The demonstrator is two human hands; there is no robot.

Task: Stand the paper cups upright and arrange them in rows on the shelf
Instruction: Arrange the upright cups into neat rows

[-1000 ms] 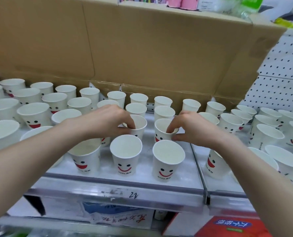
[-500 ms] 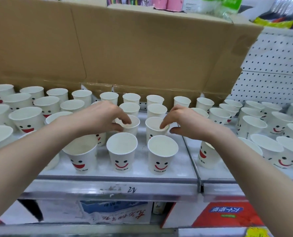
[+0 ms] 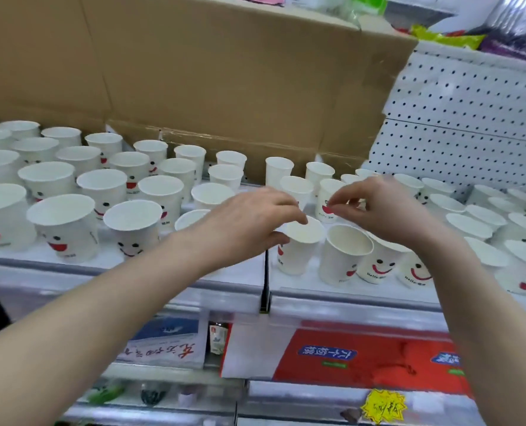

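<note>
Many white paper cups with red smiley faces stand upright in rows on the white shelf [image 3: 332,292]. My left hand [image 3: 249,222] pinches the rim of a front cup [image 3: 298,256] just right of the black shelf divider [image 3: 266,281], with fingers over the rim and thumb against its side. A second front cup [image 3: 344,256] stands close to its right. My right hand [image 3: 378,207] hovers above these cups with loosely curled fingers and holds nothing. Its fingertips are in front of a cup [image 3: 328,195] in the row behind.
A large cardboard box [image 3: 225,72] stands along the back of the shelf behind the cups. White pegboard [image 3: 470,118] closes the right rear. Cups on the far right [image 3: 517,265] look crowded and tilted. Red packages [image 3: 363,355] lie on the shelf below.
The view has swung to the right. Both hands let go of the two middle cups and moved right. My left hand now pinches a front cup, while my right hand is lifted and holds nothing.
</note>
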